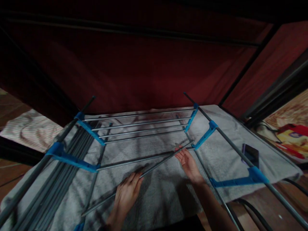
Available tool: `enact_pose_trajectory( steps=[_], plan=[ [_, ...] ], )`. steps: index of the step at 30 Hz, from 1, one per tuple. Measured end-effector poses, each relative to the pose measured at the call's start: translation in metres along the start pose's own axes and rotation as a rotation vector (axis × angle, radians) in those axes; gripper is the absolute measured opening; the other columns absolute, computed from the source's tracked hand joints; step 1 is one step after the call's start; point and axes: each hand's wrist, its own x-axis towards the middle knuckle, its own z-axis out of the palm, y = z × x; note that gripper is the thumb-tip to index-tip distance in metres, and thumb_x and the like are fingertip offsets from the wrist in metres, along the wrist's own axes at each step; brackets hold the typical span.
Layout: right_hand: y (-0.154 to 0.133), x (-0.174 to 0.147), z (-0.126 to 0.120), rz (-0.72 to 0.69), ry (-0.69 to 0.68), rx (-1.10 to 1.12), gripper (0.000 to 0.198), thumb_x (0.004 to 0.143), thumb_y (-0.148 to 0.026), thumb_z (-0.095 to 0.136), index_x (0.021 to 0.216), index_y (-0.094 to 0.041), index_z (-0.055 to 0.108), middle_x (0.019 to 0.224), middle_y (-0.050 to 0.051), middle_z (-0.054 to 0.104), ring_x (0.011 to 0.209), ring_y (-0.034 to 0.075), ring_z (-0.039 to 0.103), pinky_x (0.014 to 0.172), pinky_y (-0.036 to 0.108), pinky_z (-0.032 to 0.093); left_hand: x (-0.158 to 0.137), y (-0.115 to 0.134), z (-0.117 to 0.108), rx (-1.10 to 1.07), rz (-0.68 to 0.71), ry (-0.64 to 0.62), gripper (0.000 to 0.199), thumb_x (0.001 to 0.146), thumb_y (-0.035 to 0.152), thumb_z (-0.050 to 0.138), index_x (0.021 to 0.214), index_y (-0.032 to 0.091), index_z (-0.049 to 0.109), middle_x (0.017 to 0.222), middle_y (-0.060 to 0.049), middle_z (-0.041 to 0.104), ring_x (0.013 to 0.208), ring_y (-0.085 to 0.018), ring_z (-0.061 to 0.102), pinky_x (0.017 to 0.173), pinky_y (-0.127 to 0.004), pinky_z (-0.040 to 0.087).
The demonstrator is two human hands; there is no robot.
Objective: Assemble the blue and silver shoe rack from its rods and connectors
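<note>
Your left hand (127, 192) pinches the loose grey rod (154, 166) near its low end; your right hand (187, 162), fingers spread, supports its raised far end. The rod's long axis runs diagonally over the grey towel (156, 192), pointing toward the rack's (141, 123) right blue bracket (204, 136).

Left hand (127, 192) curled, right hand (189, 162) palm-up

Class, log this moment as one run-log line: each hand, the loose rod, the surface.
left hand: grips loose grey rod | right hand: supports rod's far end | blue-jointed rack frame | grey towel beneath
</note>
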Motion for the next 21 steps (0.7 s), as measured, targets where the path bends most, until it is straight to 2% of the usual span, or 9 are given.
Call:
enact_pose_trajectory(
  steps=[4, 7, 14, 21],
  plan=[
    [-0.005, -0.001, -0.005, 0.053, 0.070, 0.053, 0.018, 0.073, -0.032, 0.082, 0.083, -0.020, 0.072, 0.087, 0.004, 0.076, 0.083, 0.018, 0.072, 0.078, 0.030, 0.059, 0.005, -0.007, 0.001, 0.052, 0.045, 0.026, 0.031, 0.102, 0.035, 0.040, 0.108, 0.025, 0.070, 0.095, -0.003, 0.075, 0.079, -0.018, 0.071, 0.071, -0.030, 0.056],
    [-0.003, 0.000, -0.012, 0.067, 0.097, 0.048, 0.020, 0.071, -0.033, 0.083, 0.079, -0.021, 0.070, 0.082, 0.002, 0.075, 0.078, 0.018, 0.072, 0.076, 0.030, 0.059, 0.007, -0.012, 0.006, 0.115, 0.065, 0.039, 0.031, 0.101, 0.031, 0.040, 0.106, 0.024, 0.070, 0.094, -0.003, 0.074, 0.078, -0.019, 0.069, 0.073, -0.033, 0.054],
    [0.004, 0.002, -0.027, 0.072, 0.151, -0.066, 0.020, 0.074, -0.035, 0.079, 0.086, -0.022, 0.069, 0.086, 0.003, 0.075, 0.086, 0.019, 0.072, 0.081, 0.032, 0.059, 0.016, -0.019, 0.003, 0.105, 0.065, 0.039, 0.033, 0.102, 0.033, 0.041, 0.118, 0.024, 0.068, 0.099, -0.003, 0.073, 0.082, -0.019, 0.066, 0.080, -0.035, 0.051],
    [0.007, 0.010, -0.031, 0.007, 0.079, -0.200, 0.020, 0.080, -0.040, 0.070, 0.089, -0.022, 0.066, 0.091, 0.006, 0.075, 0.092, 0.023, 0.071, 0.088, 0.043, 0.058, 0.029, -0.029, 0.004, 0.001, 0.058, 0.026, 0.032, 0.100, 0.038, 0.045, 0.117, 0.027, 0.069, 0.104, -0.004, 0.074, 0.090, -0.023, 0.067, 0.084, -0.039, 0.051]
  ],
)
